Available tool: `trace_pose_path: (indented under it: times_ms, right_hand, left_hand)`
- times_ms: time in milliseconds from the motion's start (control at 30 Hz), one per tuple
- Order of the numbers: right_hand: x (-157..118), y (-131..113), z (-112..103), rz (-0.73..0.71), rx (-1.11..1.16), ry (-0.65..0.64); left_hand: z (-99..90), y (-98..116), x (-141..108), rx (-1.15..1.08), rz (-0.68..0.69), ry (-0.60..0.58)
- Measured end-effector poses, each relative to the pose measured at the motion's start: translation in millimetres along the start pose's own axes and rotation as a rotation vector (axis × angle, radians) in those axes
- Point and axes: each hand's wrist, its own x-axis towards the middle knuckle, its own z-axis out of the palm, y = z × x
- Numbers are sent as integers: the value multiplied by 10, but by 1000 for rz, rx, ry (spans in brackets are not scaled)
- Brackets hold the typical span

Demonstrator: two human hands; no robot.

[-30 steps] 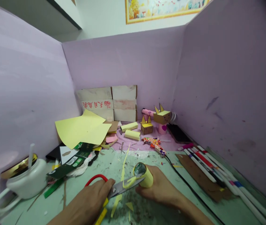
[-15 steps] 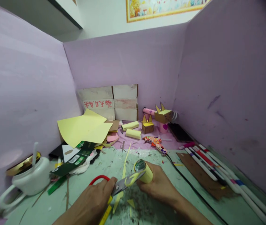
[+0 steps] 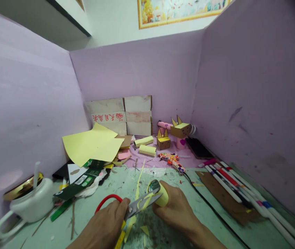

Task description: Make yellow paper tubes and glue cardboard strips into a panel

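Note:
My left hand (image 3: 108,219) grips a pair of scissors (image 3: 137,207) with red and yellow handles, blades pointing right. The blades lie against the near rim of a yellow paper-covered tube (image 3: 163,197), and a thin strip of yellow paper curls over them. Wrapped around the tube from the right is my right hand (image 3: 177,205); its open end shows a dark green inside and faces up and left. Under the hands, yellow paper scraps (image 3: 144,230) are scattered on the green tabletop (image 3: 85,214).
Two more yellow tubes (image 3: 147,150) lie behind, near small cardboard animal heads (image 3: 163,141) and a patterned glue gun (image 3: 172,160) whose cord runs right. Markers (image 3: 230,183) and a phone (image 3: 198,148) are on the right. Yellow sheets (image 3: 92,143) and a white cup (image 3: 33,202) stand left.
The scissor blades have shifted slightly at the tube's rim and look a little more apart. The tube stays in my right hand, and the whole view has tipped slightly upward.

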Motion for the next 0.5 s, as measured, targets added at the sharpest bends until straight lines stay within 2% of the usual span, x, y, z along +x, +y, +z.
trace_pose_path:
  times_ms: [100, 267, 333, 433, 500]
  right_hand:
    - [-12, -11, 20, 25, -11, 23]
    - [-11, -31, -41, 61, -34, 31]
    - [7, -32, -114, 10, 85, -49]
    - [38, -16, -206, -84, 372, -290]
    - [46, 3, -211, -84, 504, -432]
  left_hand:
    - [6, -5, -20, -18, -11, -5]
    - [-88, -36, -8, -106, -11, -101]
    - [-142, -65, 5, -141, -4, -135]
    - [-186, -119, 13, -177, 34, -154]
    - [-179, -147, 9, -185, 61, -153]
